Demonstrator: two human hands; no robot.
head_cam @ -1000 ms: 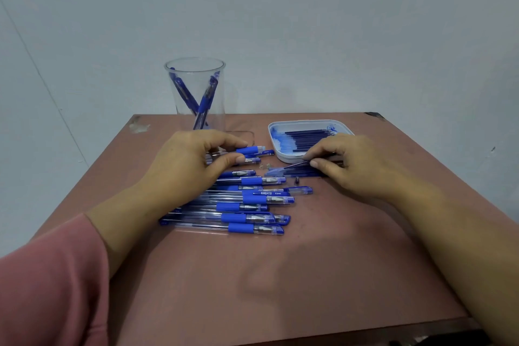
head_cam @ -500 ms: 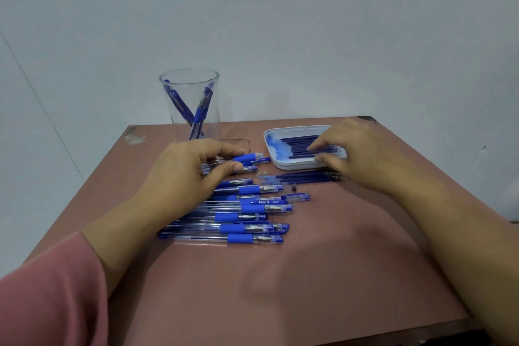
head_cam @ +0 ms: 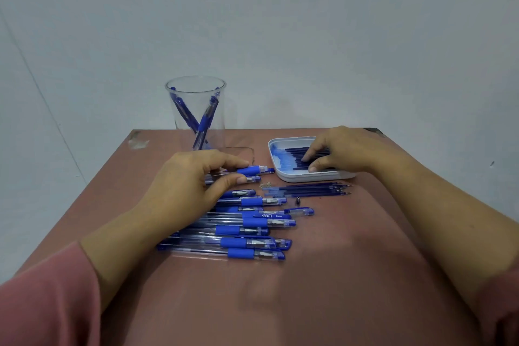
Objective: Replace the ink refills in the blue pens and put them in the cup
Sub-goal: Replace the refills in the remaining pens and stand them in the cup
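- Two pens (head_cam: 202, 123) are standing in the clear cup (head_cam: 179, 109) at eleven o'clock.
- Your left hand (head_cam: 191, 185) is pinching a pen barrel (head_cam: 249, 170); the pen row (head_cam: 247, 242) is waiting.
- Your right hand (head_cam: 346, 152) is reaching into the refill tray (head_cam: 283, 175), one o'clock; I cannot tell its grip.

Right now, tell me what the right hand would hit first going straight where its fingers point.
Probably the left wall of the white tray: the right hand rests on the refills inside, pointing that way. Depth is unclear.
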